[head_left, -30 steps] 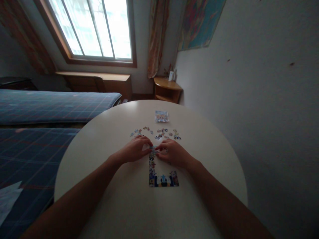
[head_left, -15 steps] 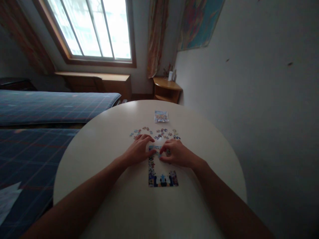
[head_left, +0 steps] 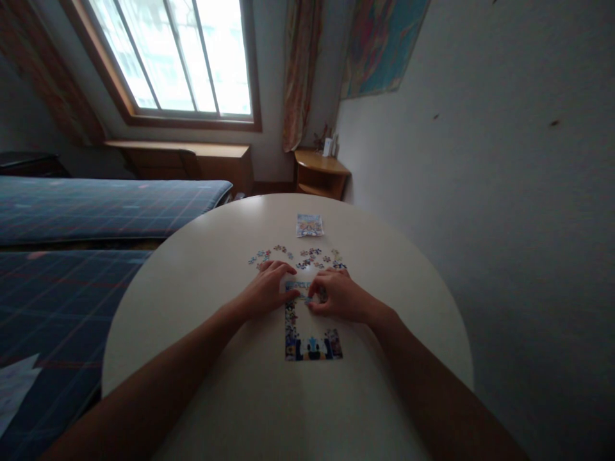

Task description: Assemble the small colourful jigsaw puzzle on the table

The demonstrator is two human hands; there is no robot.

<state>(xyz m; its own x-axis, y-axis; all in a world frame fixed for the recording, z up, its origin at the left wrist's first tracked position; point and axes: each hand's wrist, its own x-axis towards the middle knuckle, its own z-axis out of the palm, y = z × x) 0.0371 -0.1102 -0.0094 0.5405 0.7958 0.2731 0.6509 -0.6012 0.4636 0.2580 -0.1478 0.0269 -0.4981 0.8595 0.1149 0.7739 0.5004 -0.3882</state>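
Note:
A partly built jigsaw puzzle (head_left: 312, 346) lies on the round white table (head_left: 240, 397), with its left edge and bottom row joined. My left hand (head_left: 266, 289) rests at the puzzle's top left corner, fingers curled and pressing on the pieces there. My right hand (head_left: 339, 294) sits just to the right, its fingers pinched against the top row of pieces. Which piece each fingertip grips is too small to see. Several loose puzzle pieces (head_left: 307, 257) lie scattered just beyond my hands.
A small printed packet (head_left: 309, 225) lies farther back on the table. Beds with blue checked covers (head_left: 96, 205) stand to the left. A wooden corner shelf (head_left: 321, 171) and a window (head_left: 177, 57) are behind; a wall (head_left: 480, 192) runs close on the right.
Both hands have shifted slightly apart and toward me along the puzzle's top row, so more of the top left pieces shows between them.

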